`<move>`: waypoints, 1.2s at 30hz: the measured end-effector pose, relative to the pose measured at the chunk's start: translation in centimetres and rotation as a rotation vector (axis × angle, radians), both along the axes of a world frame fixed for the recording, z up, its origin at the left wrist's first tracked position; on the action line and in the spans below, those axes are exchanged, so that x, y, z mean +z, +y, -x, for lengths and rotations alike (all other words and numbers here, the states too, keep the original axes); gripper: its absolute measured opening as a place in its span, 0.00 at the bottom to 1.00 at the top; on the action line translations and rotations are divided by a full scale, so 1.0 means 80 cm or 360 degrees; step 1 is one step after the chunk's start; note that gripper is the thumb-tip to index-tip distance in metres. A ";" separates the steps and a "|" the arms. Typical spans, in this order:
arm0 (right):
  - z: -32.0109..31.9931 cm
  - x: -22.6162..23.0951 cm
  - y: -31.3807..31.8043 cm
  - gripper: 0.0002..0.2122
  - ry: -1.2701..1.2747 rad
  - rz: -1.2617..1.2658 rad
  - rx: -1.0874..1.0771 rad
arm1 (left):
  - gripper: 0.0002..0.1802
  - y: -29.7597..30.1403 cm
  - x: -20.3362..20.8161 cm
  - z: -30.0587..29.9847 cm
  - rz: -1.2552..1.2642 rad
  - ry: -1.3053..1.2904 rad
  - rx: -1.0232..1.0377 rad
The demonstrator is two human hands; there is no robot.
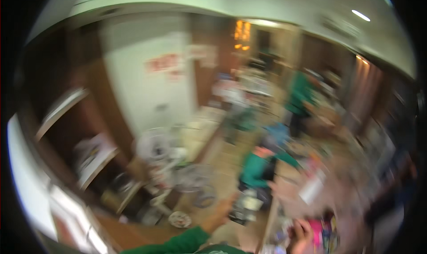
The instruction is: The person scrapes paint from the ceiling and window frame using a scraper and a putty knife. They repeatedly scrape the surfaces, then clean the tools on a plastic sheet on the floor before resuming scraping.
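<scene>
Green sleeve (178, 243) comes in from the lower edge, nearest the camera, and ends in the left hand (221, 214), raised with its long axis running up and to the right, toward the middle of the room. The whole view is smeared by motion, so I cannot tell whether its fingers are spread or curled, nor whether it touches anything. Just beside it, to the right, sits a blurred dark and white bundle (245, 206). At the bottom edge the right hand (301, 236) shows with fingers curled, next to a pink item (316, 234); whether it grips that is not clear. Farther off, a person in a green top (255, 169) crouches on the floor, and another in green (299, 93) stands behind. White fans (155, 145) lie at left on the floor.
</scene>
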State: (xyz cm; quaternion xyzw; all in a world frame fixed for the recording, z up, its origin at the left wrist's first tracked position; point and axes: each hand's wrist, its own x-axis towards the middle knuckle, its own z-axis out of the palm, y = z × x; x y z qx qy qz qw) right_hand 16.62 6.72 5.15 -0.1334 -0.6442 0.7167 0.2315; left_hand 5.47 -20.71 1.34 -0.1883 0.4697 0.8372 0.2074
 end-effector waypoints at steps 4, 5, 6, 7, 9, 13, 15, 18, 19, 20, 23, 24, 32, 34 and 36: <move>0.055 -0.003 -0.039 0.08 -0.0031 0.0181 0.0425 | 0.27 -0.025 0.043 -0.026 -0.0306 0.0035 0.0210; 0.070 -0.009 -0.053 0.09 0.0056 -0.0010 0.0600 | 0.27 -0.038 0.037 -0.031 -0.0412 0.0149 0.0261; 0.085 -0.012 -0.065 0.09 0.0130 -0.0215 0.0753 | 0.26 -0.049 0.055 -0.045 -0.0422 0.0211 0.0330; 0.098 -0.013 -0.081 0.09 0.0219 -0.0421 0.0902 | 0.26 -0.059 0.070 -0.063 -0.0433 0.0273 0.0400; 0.123 0.007 -0.122 0.09 0.0095 0.0284 0.1213 | 0.20 -0.078 0.040 -0.067 -0.0200 0.0359 0.0739; 0.156 0.022 -0.173 0.10 -0.0049 0.0286 0.1676 | 0.26 -0.099 0.078 -0.139 -0.0306 0.0099 0.1273; 0.154 0.047 -0.200 0.10 0.0097 0.0167 0.1810 | 0.28 -0.112 0.084 -0.173 -0.0165 -0.0071 0.1497; 0.156 0.046 -0.238 0.11 0.0135 0.0168 0.2030 | 0.27 -0.113 0.130 -0.221 0.0120 0.0008 0.1822; 0.154 0.037 -0.251 0.12 0.0060 0.0271 0.2122 | 0.26 -0.113 0.135 -0.236 0.0178 0.0089 0.1898; 0.151 0.020 -0.266 0.13 -0.0018 0.0374 0.2213 | 0.26 -0.115 0.138 -0.247 0.0186 0.0128 0.1958; 0.123 -0.014 -0.329 0.17 -0.0089 0.0548 0.2528 | 0.26 -0.125 0.147 -0.280 0.0185 0.0208 0.2158; 0.107 -0.019 -0.350 0.18 -0.0084 0.0594 0.2656 | 0.26 -0.126 0.148 -0.290 0.0194 0.0226 0.2230; -0.015 -0.041 -0.458 0.17 -0.1186 0.0953 0.3022 | 0.25 -0.118 0.157 -0.320 0.0198 0.0283 0.2612; -0.028 -0.026 -0.469 0.17 -0.1205 0.0993 0.3125 | 0.25 -0.112 0.164 -0.325 0.0238 0.0280 0.2699; -0.033 -0.008 -0.481 0.17 -0.1150 0.1035 0.3219 | 0.24 -0.114 0.167 -0.328 0.0254 0.0277 0.2770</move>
